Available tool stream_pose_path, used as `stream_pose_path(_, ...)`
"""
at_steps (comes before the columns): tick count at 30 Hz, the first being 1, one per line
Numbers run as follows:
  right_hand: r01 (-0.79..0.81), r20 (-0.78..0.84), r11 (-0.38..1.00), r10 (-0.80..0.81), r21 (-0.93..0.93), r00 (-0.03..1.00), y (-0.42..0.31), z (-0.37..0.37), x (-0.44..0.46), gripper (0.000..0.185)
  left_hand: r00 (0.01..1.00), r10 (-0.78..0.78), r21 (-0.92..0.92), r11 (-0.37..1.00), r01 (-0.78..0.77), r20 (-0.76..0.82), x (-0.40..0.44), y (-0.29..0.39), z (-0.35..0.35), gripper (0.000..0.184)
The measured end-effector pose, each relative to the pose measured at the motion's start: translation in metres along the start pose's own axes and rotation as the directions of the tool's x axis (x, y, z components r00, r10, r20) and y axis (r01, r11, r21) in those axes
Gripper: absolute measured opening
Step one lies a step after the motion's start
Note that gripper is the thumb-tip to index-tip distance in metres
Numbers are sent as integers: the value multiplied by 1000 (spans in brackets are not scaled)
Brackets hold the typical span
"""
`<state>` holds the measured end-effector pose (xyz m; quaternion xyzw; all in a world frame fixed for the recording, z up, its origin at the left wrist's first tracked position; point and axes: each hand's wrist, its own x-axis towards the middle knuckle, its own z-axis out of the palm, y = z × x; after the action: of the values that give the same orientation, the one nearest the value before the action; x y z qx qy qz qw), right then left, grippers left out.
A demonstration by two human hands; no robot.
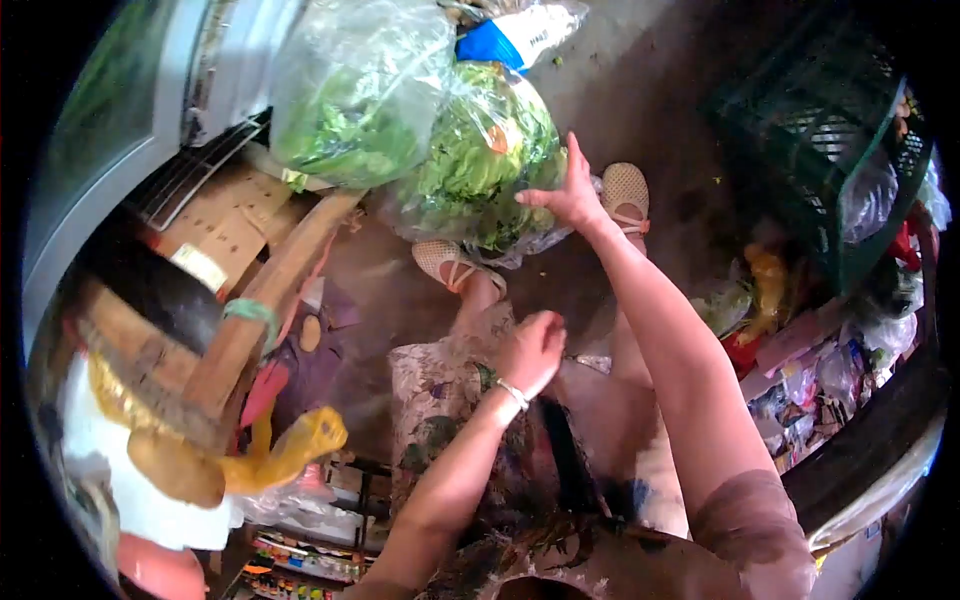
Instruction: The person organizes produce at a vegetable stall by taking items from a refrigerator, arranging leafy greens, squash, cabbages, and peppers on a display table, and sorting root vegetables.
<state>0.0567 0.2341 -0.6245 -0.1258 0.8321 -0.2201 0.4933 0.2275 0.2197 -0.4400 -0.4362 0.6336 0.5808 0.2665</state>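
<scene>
A clear plastic bag of leafy green lettuce rests on the floor at the top middle. My right hand is at the bag's right side, thumb and fingers spread apart; whether it touches the plastic I cannot tell. A second clear bag of greens leans against the first on its left. My left hand, with a bracelet on the wrist, hovers over my lap with its fingers curled in. Whatever they hold, if anything, is hidden.
A blue and white package lies behind the bags. Wooden beams and a cardboard box stand on the left. At the right are a dark green crate and a heap of plastic bags. My shoes flank the lettuce.
</scene>
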Motion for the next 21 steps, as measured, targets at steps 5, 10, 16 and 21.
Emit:
stream_pose_path(5, 42, -58, 837, -12, 546, 998, -1, 57, 21, 131, 967, 254, 48, 966, -254, -4, 13, 20, 4, 24)
stream_pose_path(10, -264, 199, 619, 173, 739, 965, -40, 42, 0, 58, 954, 219, 253, 930, -268, 207, 14, 23, -1, 32)
stream_pose_path(16, -530, 496, 180, 204, 829, 844, -56, -38, -63, 44, 883, 237, -62, 971, -232, 405, 17, 21, 10, 36)
stream_pose_path(21, -438, 476, -188, 403, 879, 782, -31, -98, -137, 51, 779, 202, -78, 978, -194, 593, 7, 28, 17, 41)
